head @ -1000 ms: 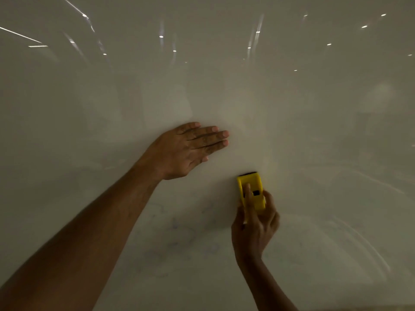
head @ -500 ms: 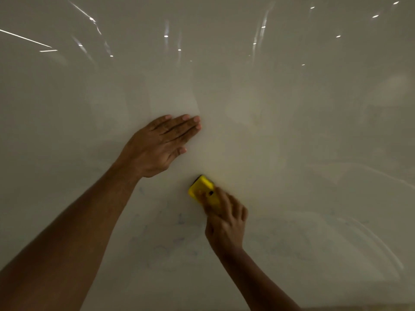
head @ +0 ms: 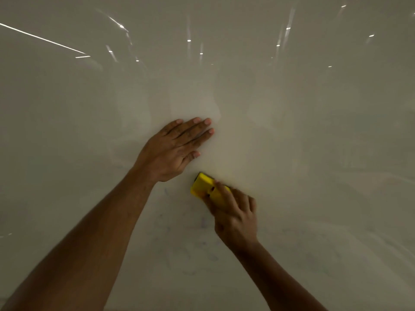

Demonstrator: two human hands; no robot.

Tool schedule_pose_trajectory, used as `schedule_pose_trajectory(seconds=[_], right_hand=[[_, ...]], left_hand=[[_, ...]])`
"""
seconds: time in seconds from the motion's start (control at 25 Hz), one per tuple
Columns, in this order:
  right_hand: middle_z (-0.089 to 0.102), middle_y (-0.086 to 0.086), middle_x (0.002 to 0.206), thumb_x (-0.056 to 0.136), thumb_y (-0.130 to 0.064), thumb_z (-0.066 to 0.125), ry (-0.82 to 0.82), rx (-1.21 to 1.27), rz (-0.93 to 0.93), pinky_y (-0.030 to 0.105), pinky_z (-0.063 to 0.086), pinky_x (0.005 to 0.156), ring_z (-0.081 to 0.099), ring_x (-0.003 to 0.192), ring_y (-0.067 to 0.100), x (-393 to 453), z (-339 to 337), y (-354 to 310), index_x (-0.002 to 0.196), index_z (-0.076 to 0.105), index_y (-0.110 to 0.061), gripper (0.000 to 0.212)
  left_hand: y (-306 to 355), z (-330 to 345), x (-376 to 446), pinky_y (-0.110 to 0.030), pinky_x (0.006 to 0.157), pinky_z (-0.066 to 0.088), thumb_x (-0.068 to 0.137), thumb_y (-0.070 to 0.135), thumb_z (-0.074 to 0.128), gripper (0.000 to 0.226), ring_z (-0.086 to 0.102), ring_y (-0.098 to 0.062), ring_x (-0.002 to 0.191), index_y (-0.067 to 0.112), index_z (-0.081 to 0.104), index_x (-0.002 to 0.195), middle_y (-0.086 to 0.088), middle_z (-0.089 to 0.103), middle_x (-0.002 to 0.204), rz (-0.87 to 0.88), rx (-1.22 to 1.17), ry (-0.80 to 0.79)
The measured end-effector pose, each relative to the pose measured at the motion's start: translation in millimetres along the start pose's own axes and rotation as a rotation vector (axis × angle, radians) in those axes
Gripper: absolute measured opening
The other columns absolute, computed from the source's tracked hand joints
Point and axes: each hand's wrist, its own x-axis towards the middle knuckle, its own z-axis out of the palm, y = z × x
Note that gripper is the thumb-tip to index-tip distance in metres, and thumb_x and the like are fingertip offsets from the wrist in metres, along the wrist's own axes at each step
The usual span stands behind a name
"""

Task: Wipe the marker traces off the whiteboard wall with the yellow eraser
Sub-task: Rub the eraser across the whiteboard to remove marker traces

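So the whole view is basically one big glossy whiteboard wall (head: pixel 292 131), dim lighting, with little ceiling-light reflections (head: pixel 189 40) sprinkled across the top and a long bright streak in the upper left. The left hand (head: pixel 173 151) is laid flat against the board, palm down, fingers straight and held close together pointing up and to the right, thumb tucked just underneath them; it isn't holding anything. Just below and to the right of it, the right hand (head: pixel 235 216) is wrapped over the yellow eraser (head: pixel 205 188), fingers lying across the top of it and pressing it onto the board. The eraser is tilted, its free end pointing up-left toward the heel of the left hand, very near it but not touching as far as I can see. There's a small dark slot on the eraser's back right by the fingers. Under both hands, in the lower middle of the board, you can make out faint bluish marker traces (head: pixel 203 222), pretty smudgy, plus pale curved wipe streaks (head: pixel 336 232) off to the lower right. Both forearms come in from the bottom edge.
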Motion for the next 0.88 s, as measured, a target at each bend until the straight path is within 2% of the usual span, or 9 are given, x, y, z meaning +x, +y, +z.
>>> schedule_pose_trajectory(seconds=[0.04,0.16,0.2,0.32,0.44,0.6,0.72,0.76,0.88], right_hand=[[0.053,0.002,0.15,0.088,-0.015,0.06,-0.003,0.024,0.008,0.043,0.042,0.09,0.055,0.115,0.036,5,1,-10,0.141,0.059,-0.041,0.06],[0.063,0.005,0.143,0.101,-0.013,0.048,-0.062,-0.033,-0.542,0.047,0.045,0.097,0.062,0.109,0.037,12,9,-23,0.126,0.073,-0.033,0.041],[0.062,0.005,0.144,0.104,-0.014,0.044,-0.054,-0.035,-0.547,0.046,0.046,0.096,0.064,0.108,0.037,20,11,-19,0.127,0.072,-0.033,0.041],[0.056,0.001,0.151,0.093,-0.015,0.054,-0.002,0.013,-0.214,0.042,0.044,0.09,0.057,0.111,0.036,41,15,-26,0.137,0.063,-0.039,0.052],[0.059,0.002,0.147,0.092,-0.018,0.048,-0.119,-0.046,-0.576,0.042,0.044,0.091,0.053,0.108,0.033,29,23,-42,0.128,0.07,-0.037,0.047],[0.054,0.002,0.152,0.086,-0.02,0.056,-0.117,0.021,-0.343,0.043,0.039,0.091,0.051,0.111,0.035,45,29,-46,0.135,0.064,-0.039,0.053],[0.058,0.0,0.147,0.087,-0.027,0.053,-0.24,-0.042,-0.65,0.04,0.045,0.091,0.057,0.107,0.03,41,27,-56,0.126,0.069,-0.04,0.044],[0.058,0.0,0.147,0.087,-0.025,0.05,-0.235,-0.048,-0.669,0.04,0.046,0.092,0.058,0.107,0.03,43,27,-52,0.126,0.07,-0.039,0.045],[0.055,0.002,0.151,0.086,-0.017,0.053,-0.14,0.003,-0.355,0.042,0.041,0.09,0.053,0.11,0.034,55,26,-51,0.135,0.065,-0.04,0.055]], left_hand=[[0,1,-1,-0.041,0.129,0.021,0.112,0.039,0.031,0.059,0.019,-0.017,0.161,0.024,0.019,0.168,0.001,0.017,0.175,-0.011,0.0,0.005],[0,5,-2,-0.042,0.129,0.022,0.113,0.041,0.031,0.059,0.016,-0.018,0.162,0.027,0.016,0.168,0.002,0.013,0.176,-0.016,-0.014,0.005],[-1,7,-4,-0.043,0.129,0.022,0.113,0.041,0.031,0.059,0.015,-0.017,0.162,0.027,0.017,0.168,0.002,0.013,0.176,-0.02,-0.017,0.007],[-2,12,-12,-0.043,0.129,0.02,0.114,0.042,0.031,0.058,0.014,-0.017,0.162,0.028,0.018,0.168,0.001,0.013,0.176,-0.063,-0.003,0.036],[-9,13,-15,-0.041,0.13,0.018,0.114,0.043,0.029,0.058,0.012,-0.017,0.163,0.028,0.017,0.168,0.002,0.012,0.177,-0.035,-0.009,0.035],[-26,14,-26,-0.038,0.131,0.016,0.114,0.042,0.029,0.057,0.013,-0.015,0.162,0.027,0.017,0.168,0.003,0.013,0.176,-0.008,0.014,0.043],[-39,13,-29,-0.038,0.13,0.018,0.115,0.041,0.029,0.056,0.015,-0.014,0.162,0.027,0.018,0.168,0.005,0.014,0.176,0.029,0.038,0.045],[-44,12,-31,-0.038,0.13,0.018,0.115,0.04,0.029,0.056,0.015,-0.014,0.162,0.027,0.019,0.168,0.005,0.015,0.176,0.023,0.043,0.046],[-54,12,-46,-0.04,0.13,0.018,0.114,0.039,0.029,0.057,0.014,-0.015,0.162,0.027,0.016,0.168,0.005,0.012,0.176,-0.078,0.033,0.057]])
